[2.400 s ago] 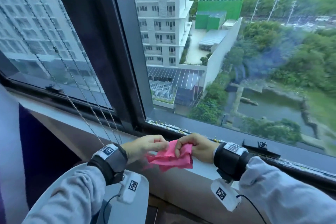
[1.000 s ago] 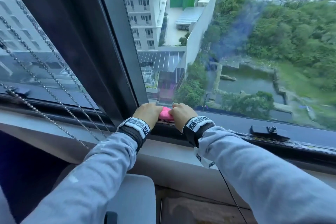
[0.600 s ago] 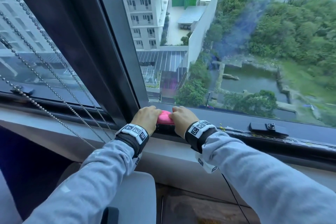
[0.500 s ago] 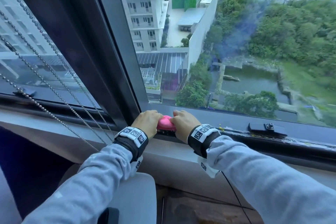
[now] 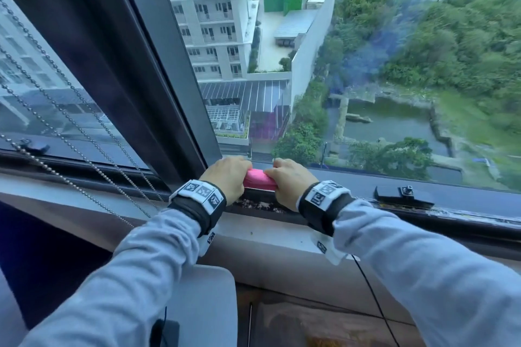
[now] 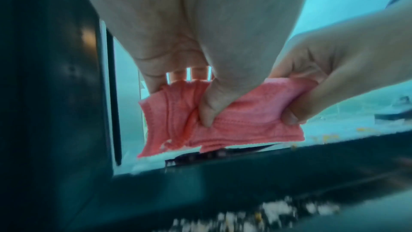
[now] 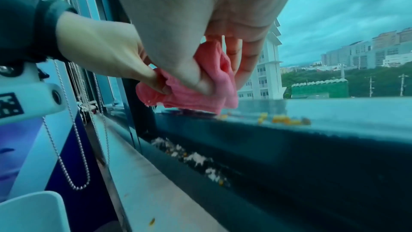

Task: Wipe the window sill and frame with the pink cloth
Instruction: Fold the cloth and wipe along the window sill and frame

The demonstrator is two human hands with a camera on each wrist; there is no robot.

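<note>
Compared with 2.4 seconds ago, when both hands held the cloth loose in the air before the sill, the cloth (image 5: 259, 180) now sits bunched on the dark lower frame (image 5: 352, 220), just right of the upright post (image 5: 158, 70). In the last half second little has changed.

Nearest, two grey sleeves (image 5: 112, 284) reach forward over the pale sill (image 5: 267, 236). Past the sill, white and yellow crumbs lie in the frame's dark channel (image 7: 194, 158). On the frame, the left hand (image 5: 225, 177) pinches the cloth's left end between thumb and curled fingers. The right hand (image 5: 290, 180) pinches the right end the same way. Both hands are knuckles up, side by side, wrists level. Bead chains (image 5: 70, 127) hang left of the post. Right of the hands, a black latch (image 5: 403, 196) sits on the frame. Beyond the glass lie buildings and trees.
</note>
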